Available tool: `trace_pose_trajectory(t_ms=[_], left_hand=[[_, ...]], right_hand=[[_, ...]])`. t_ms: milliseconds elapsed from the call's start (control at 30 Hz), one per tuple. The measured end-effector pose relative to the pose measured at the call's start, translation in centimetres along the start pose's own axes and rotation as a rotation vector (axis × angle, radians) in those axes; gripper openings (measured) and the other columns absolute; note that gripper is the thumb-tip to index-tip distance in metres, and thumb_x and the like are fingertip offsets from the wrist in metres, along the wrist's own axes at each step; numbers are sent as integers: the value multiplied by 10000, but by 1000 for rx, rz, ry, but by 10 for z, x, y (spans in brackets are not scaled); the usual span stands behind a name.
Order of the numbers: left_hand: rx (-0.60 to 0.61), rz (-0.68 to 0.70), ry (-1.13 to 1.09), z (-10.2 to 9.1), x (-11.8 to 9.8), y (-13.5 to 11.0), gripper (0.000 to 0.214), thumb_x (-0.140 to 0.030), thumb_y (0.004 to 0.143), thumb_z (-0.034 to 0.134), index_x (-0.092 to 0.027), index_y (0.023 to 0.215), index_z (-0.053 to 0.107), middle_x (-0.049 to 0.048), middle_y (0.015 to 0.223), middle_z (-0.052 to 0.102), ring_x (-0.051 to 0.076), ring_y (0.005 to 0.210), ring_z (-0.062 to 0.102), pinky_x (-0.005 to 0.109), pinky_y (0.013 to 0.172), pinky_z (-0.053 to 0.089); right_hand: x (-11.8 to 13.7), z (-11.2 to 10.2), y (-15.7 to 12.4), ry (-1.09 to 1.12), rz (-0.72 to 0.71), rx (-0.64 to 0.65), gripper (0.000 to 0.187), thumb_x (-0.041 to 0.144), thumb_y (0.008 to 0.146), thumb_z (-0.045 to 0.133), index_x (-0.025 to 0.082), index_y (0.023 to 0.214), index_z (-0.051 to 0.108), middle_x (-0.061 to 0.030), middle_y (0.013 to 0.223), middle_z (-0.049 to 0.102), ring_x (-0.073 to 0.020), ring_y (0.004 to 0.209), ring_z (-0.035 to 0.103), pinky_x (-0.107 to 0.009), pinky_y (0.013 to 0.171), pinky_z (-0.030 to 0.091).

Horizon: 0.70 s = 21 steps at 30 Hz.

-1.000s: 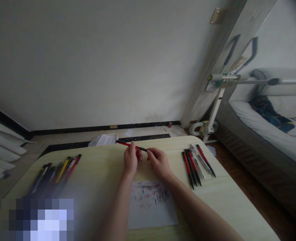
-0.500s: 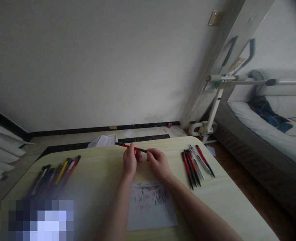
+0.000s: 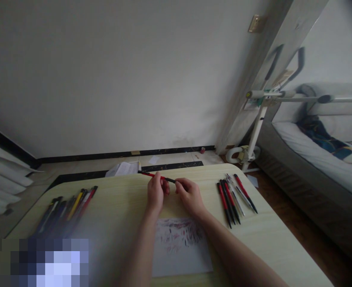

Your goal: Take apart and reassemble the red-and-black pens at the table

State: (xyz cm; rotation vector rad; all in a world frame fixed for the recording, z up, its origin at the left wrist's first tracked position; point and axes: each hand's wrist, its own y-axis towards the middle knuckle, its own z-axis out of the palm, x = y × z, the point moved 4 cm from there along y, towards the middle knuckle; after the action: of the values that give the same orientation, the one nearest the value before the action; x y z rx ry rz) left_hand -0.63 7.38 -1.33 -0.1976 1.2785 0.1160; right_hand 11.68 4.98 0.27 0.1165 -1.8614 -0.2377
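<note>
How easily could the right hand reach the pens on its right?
Probably yes: bare table lies between the right hand and the pens, but it grips the red pen with the left hand.

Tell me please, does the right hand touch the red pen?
Touching. The head view shows the right hand pinching the black end of the red pen, with no gap, while the left hand grips its middle.

You see a pale wooden table (image 3: 118,207) carrying a scribbled white paper sheet (image 3: 181,255), mixed coloured pens (image 3: 69,209) at left, and red-and-black pens (image 3: 234,197) at right.
</note>
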Motion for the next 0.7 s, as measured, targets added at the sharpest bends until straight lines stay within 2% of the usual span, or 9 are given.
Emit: trace_pose_trajectory(t_ms=[367,533,700], left_hand=[[-3,-29,-15,0,2,0,370,-476,771,444,-188,551,370,-39,426,459,86,325,411,205,330,272],[46,-36,-44,-1,6,2,366,-471,761,480,-174,557,414,-41,432,445,84,345,413,208,350,278],[141,-60,-68,0,7,1,362,-470,765,487,-134,640,541,-6,530,529,82,395,452,216,394,311]], right_hand=[[-5,0,1,57,38,-10,246,312,810,454,153,838,640,-1,602,569,-109,510,480,-209,479,361],[-6,-2,1,146,60,-18,226,314,808,468,146,812,619,5,578,546,-103,487,472,-204,457,358],[-4,-6,1,244,65,-45,224,352,792,511,145,786,594,14,568,531,-89,454,451,-200,431,351]])
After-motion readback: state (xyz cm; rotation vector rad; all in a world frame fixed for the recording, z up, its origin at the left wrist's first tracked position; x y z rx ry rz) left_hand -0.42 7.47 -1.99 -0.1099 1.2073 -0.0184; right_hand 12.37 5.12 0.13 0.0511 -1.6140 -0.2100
